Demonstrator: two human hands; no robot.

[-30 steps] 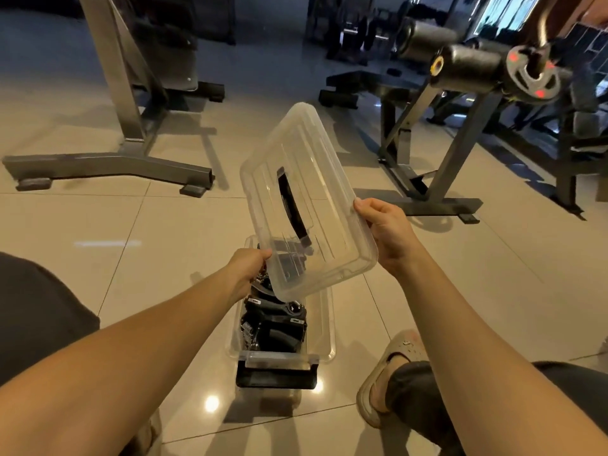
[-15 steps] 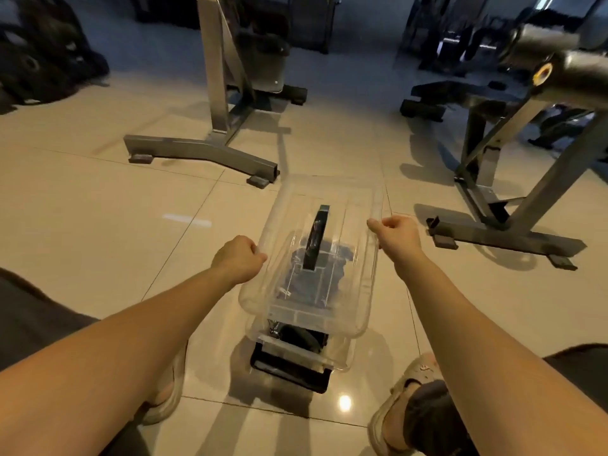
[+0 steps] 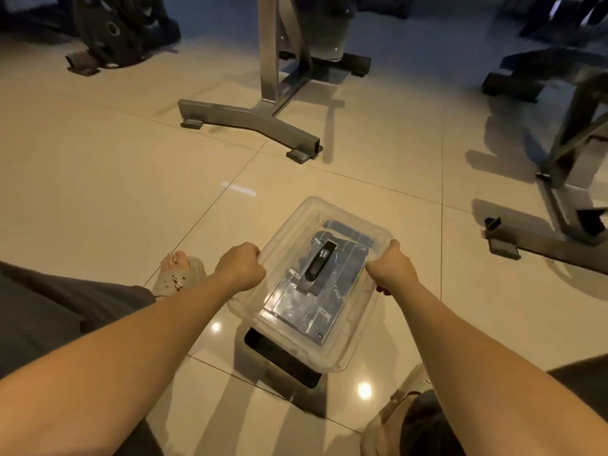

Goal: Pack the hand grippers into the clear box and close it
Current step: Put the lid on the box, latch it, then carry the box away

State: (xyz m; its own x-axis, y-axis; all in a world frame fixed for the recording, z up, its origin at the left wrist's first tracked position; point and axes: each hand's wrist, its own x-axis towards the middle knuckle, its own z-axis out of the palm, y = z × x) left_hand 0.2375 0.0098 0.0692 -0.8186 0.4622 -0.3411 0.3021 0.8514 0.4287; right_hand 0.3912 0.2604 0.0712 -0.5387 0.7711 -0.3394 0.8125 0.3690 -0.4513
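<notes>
The clear box (image 3: 332,360) stands on the tiled floor between my feet. Its clear lid (image 3: 296,232), with a dark handle (image 3: 317,266) in the middle, lies flat on top of the box. My left hand (image 3: 240,269) grips the lid's left edge with curled fingers. My right hand (image 3: 390,269) grips the right edge the same way. A black latch flap (image 3: 279,357) sticks out below the near end of the box. The hand grippers inside show only as a dim dark mass through the plastic.
A grey steel machine base (image 3: 250,121) stands on the floor just beyond the box. Another frame foot (image 3: 539,241) lies to the right. Weight plates (image 3: 115,31) lean at the far left. My sandalled feet (image 3: 179,273) flank the box.
The lid was held tilted up above the open box; both hands lowered it and it now lies flat on the box. The view has tipped down toward the floor.
</notes>
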